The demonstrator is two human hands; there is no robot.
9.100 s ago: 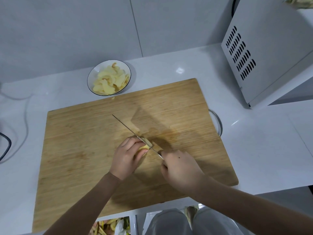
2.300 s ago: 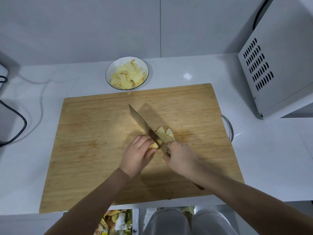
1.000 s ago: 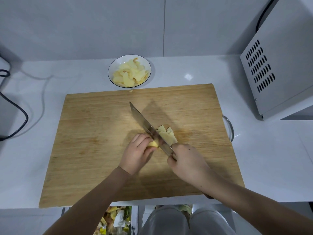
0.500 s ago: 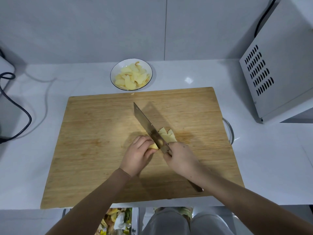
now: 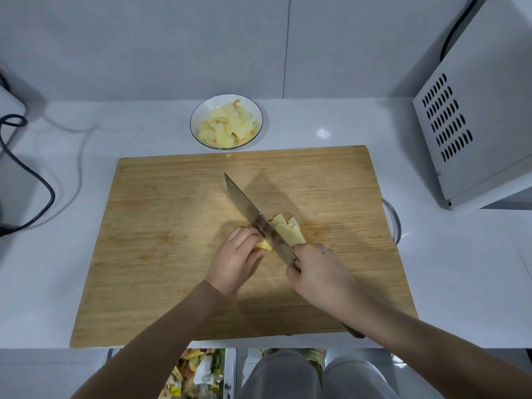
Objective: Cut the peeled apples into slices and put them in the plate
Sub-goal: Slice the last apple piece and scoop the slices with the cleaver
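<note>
On the wooden cutting board (image 5: 172,226) my left hand (image 5: 236,260) pins down a small yellow piece of peeled apple (image 5: 263,245), mostly hidden under my fingers. My right hand (image 5: 319,277) grips the handle of a cleaver-like knife (image 5: 253,217), whose blade rests against the apple piece. Several cut slices (image 5: 288,228) lie fanned on the right side of the blade. Behind the board stands a white plate (image 5: 201,115) with a dark rim, filled with several apple slices (image 5: 227,128).
A white microwave (image 5: 475,125) stands at the right on the white counter (image 5: 460,269). A black cable (image 5: 26,180) loops at the left. A metal handle (image 5: 393,220) sticks out at the board's right edge. Below the counter edge sits a bin of peels (image 5: 198,372).
The pile of cut slices to the right of the blade has grown since the earliest frame. The knife keeps working at the apple piece, and my left hand has stayed on it.
</note>
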